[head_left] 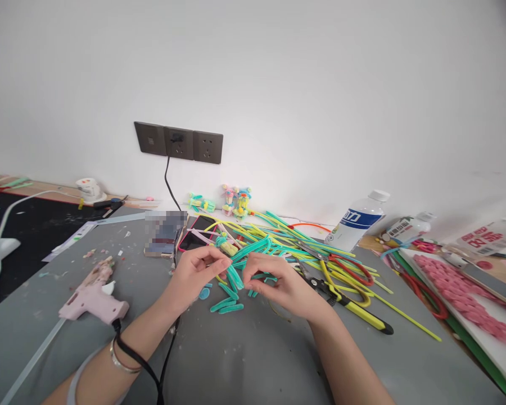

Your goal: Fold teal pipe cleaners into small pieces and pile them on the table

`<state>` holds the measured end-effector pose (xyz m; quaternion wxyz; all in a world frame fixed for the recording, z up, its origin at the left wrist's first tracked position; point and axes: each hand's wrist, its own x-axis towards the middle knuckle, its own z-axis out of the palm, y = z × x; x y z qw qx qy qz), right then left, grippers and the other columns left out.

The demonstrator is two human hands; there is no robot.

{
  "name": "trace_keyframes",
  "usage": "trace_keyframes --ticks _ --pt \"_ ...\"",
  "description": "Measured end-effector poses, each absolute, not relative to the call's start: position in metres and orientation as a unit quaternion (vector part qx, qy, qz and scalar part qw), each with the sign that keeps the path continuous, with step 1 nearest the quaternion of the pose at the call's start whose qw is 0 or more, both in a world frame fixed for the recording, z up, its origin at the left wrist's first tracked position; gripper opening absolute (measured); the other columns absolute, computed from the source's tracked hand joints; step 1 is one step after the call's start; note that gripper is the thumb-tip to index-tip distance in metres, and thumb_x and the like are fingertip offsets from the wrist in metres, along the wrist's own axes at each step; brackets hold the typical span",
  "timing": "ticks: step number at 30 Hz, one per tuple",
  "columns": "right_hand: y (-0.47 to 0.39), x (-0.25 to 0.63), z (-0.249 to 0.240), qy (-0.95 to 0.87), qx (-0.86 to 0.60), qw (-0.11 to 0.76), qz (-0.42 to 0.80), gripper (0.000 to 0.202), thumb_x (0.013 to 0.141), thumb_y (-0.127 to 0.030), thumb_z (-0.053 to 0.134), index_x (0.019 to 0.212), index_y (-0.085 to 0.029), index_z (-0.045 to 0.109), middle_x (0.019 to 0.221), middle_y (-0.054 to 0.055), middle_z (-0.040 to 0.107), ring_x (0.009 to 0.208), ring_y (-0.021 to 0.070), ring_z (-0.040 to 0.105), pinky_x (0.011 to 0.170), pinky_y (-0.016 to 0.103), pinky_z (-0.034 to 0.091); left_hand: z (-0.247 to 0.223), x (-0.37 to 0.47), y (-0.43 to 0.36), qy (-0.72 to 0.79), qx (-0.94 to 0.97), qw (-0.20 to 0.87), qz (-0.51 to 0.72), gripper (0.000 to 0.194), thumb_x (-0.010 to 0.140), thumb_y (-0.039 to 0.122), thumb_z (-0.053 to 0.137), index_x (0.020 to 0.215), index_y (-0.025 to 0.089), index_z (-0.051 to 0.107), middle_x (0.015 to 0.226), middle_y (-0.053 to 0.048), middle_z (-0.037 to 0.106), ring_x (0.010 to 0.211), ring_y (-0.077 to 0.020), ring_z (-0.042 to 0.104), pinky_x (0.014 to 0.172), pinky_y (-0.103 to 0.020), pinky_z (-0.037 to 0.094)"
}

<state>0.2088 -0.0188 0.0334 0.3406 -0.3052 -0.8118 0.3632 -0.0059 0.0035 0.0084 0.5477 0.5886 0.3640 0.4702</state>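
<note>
My left hand (pixel 198 278) is closed, thumb and forefinger pinched at the upper end of a folded teal pipe cleaner (pixel 235 278). Close to that piece's right side, my right hand (pixel 280 284) has its fingers curled and pinched together; what sits between them, if anything, is too small to make out. Below both hands lie several short bent teal pieces (pixel 231 308). Just beyond my left fingertips is a small yellow and teal pipe-cleaner figure (pixel 226 243). More teal strips (pixel 257 247) lie behind my hands.
A pink glue gun (pixel 95 298) lies left, its black cord passing by my left forearm. Yellow-and-black pliers (pixel 362 314), red-handled scissors (pixel 333 264) and long yellow pipe cleaners (pixel 409 316) spread right. A bottle (pixel 356 222) stands behind them. Finished figures (pixel 241 202) stand by the wall.
</note>
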Motion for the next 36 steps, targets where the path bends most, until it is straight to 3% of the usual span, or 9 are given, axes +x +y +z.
trace_keyframes --ticks 4,9,16,25,31,36 --pt "-0.018 0.212 0.034 -0.815 -0.293 0.323 0.382 0.030 0.100 -0.040 0.055 0.082 -0.020 0.067 0.077 0.005 0.066 0.074 0.0177 0.057 0.071 0.030 0.047 0.009 -0.006 0.001 0.363 0.601 0.558 0.442 0.031 0.079 0.047 0.076 0.071 0.018 0.072 0.063 -0.001 0.065 0.060 -0.0149 0.061 0.060 -0.026 0.053" --pt "-0.017 0.215 0.034 -0.798 -0.300 0.298 0.430 0.024 0.098 -0.037 0.059 0.083 -0.020 0.066 0.081 0.004 0.065 0.076 0.0169 0.058 0.073 0.029 0.048 0.011 -0.007 0.002 0.357 0.618 0.569 0.409 0.030 0.081 0.045 0.074 0.070 0.017 0.070 0.063 0.000 0.064 0.059 -0.0136 0.059 0.060 -0.025 0.051" --pt "-0.011 0.217 0.028 -0.741 -0.396 0.357 0.408 0.022 0.096 -0.037 0.060 0.084 -0.019 0.063 0.078 0.002 0.061 0.072 0.0158 0.053 0.066 0.027 0.045 0.005 -0.010 0.013 0.405 0.643 0.529 0.378 0.033 0.082 0.048 0.069 0.070 0.017 0.067 0.061 0.001 0.061 0.052 -0.0124 0.055 0.054 -0.024 0.047" --pt "-0.006 0.218 0.016 -0.730 -0.410 0.367 0.405 0.023 0.095 -0.040 0.060 0.084 -0.019 0.061 0.073 0.000 0.056 0.067 0.0146 0.051 0.062 0.026 0.042 -0.003 -0.009 0.012 0.437 0.676 0.530 0.268 0.035 0.077 0.051 0.068 0.065 0.018 0.065 0.055 0.001 0.057 0.043 -0.0115 0.047 0.043 -0.022 0.036" --pt "-0.008 0.207 0.015 -0.737 -0.424 0.403 0.338 0.013 0.093 -0.028 0.058 0.084 -0.019 0.060 0.077 0.001 0.059 0.070 0.0150 0.054 0.064 0.025 0.042 -0.002 -0.008 0.013 0.410 0.720 0.435 0.353 0.023 0.085 0.040 0.065 0.083 0.021 0.077 0.078 -0.004 0.070 0.066 -0.0175 0.059 0.058 -0.024 0.044" --pt "-0.012 0.197 0.011 -0.769 -0.409 0.414 0.264 0.009 0.092 -0.018 0.055 0.085 -0.020 0.060 0.078 0.002 0.060 0.069 0.0152 0.055 0.062 0.025 0.043 0.001 -0.007 0.010 0.387 0.692 0.470 0.389 0.023 0.089 0.039 0.063 0.087 0.019 0.074 0.082 -0.004 0.068 0.073 -0.0186 0.059 0.063 -0.026 0.046"
